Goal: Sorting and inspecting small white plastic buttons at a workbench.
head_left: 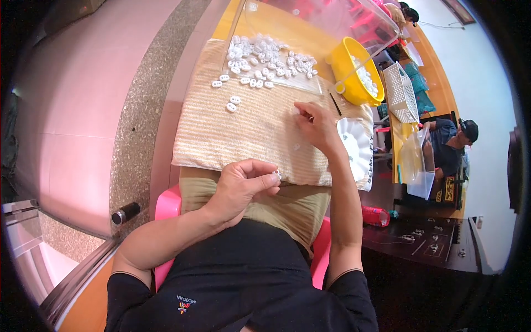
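My left hand point(243, 185), near the front edge of the towel, pinches a small white piece point(277, 174) between thumb and fingertips. Farther out, my right hand point(317, 126) hovers over the towel with its thumb and forefinger together. A tiny pale bit shows at those fingertips, too small to name. Two white oval pieces with dark holes point(232, 104) lie on the striped towel point(221, 133) at the left. Beyond them spreads a heap of similar white pieces point(260, 51), partly inside a clear plastic box point(304, 84). A small clear bit point(296, 147) rests below my right hand.
A yellow basket point(338, 63) with white pieces stands at the far right. Near it are a thin black stick point(335, 103) and a white fluted plate point(362, 144). Beyond are a white perforated basket point(402, 94), a clear bin point(417, 166) and a seated person point(445, 144).
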A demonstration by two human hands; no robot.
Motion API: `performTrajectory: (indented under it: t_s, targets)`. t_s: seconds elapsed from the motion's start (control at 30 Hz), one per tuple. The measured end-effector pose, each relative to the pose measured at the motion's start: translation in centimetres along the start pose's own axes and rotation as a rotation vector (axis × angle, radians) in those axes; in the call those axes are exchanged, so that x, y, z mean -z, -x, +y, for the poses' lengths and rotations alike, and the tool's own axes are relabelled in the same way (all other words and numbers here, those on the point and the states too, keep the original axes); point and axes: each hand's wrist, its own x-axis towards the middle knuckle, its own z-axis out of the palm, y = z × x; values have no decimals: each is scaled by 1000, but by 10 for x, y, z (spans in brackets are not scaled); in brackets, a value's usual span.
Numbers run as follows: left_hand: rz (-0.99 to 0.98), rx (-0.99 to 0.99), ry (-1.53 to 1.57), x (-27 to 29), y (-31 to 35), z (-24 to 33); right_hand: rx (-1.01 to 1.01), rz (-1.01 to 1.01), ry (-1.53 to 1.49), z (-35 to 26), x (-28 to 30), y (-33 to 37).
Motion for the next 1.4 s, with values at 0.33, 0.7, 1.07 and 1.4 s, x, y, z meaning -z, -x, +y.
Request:
performTrajectory:
  t_s: [0.33,0.7,1.07,1.4]
  targets:
    - [20,-20,-2,1,-2,-2,-201,-142,-847,-27,5,53]
    - [16,-32,28,1,-3,0,-183,-204,-1055,-44,-6,91]
    - [15,-19,44,2,-4,-1,-206,-211,-1144,-53,-8,103]
    - [19,-9,35,2,-4,-2,-208,-222,-1168,-54,-11,106]
